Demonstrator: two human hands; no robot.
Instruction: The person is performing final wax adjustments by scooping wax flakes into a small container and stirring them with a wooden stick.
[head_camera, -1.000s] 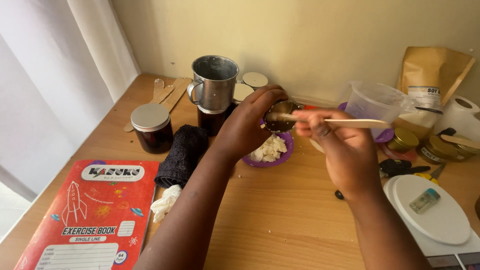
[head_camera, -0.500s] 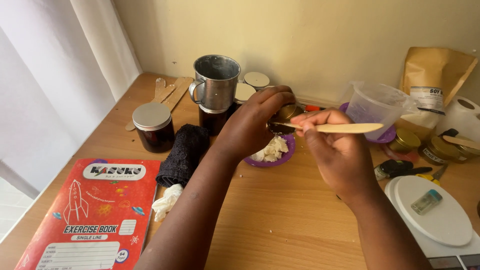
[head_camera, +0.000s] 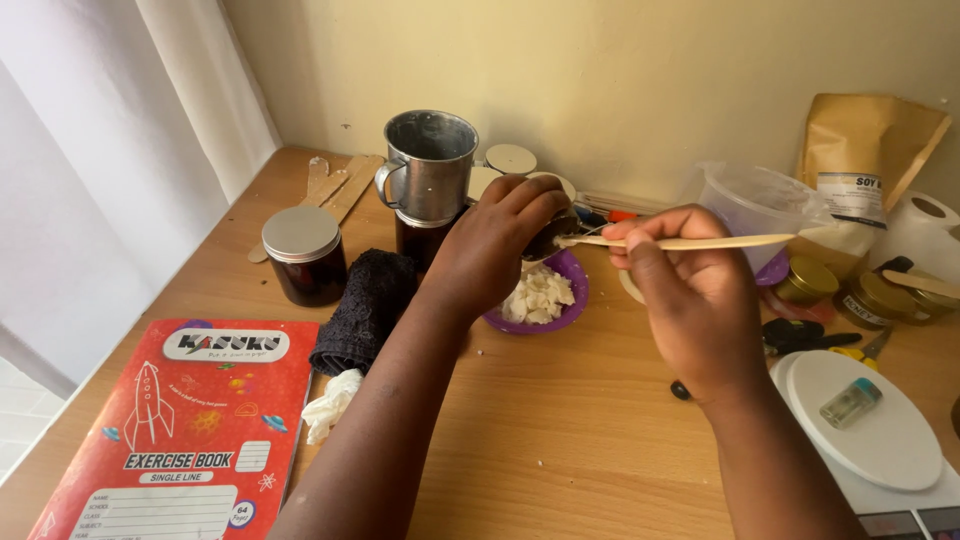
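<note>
My left hand (head_camera: 495, 250) holds a small gold tin (head_camera: 553, 240) tilted over a purple bowl (head_camera: 568, 270) of white wax flakes (head_camera: 537, 296). My right hand (head_camera: 690, 300) grips a flat wooden stick (head_camera: 700, 242) whose tip reaches into the tin's mouth. The tin is mostly hidden by my left fingers. Both hands hover over the wooden table (head_camera: 560, 430), just in front of a metal mug (head_camera: 430, 165) that stands on a dark jar.
A dark jar with a silver lid (head_camera: 303, 255), a black cloth (head_camera: 366, 308), a red exercise book (head_camera: 185, 425) and crumpled tissue (head_camera: 332, 403) lie left. A clear plastic jug (head_camera: 755, 205), brown paper bag (head_camera: 868, 150), gold-lidded jars (head_camera: 808, 280), a white scale (head_camera: 870, 430) sit right.
My left hand tipped the tin further down toward the purple bowl. My right hand shifted slightly right and the stick levelled, its tip staying in the tin.
</note>
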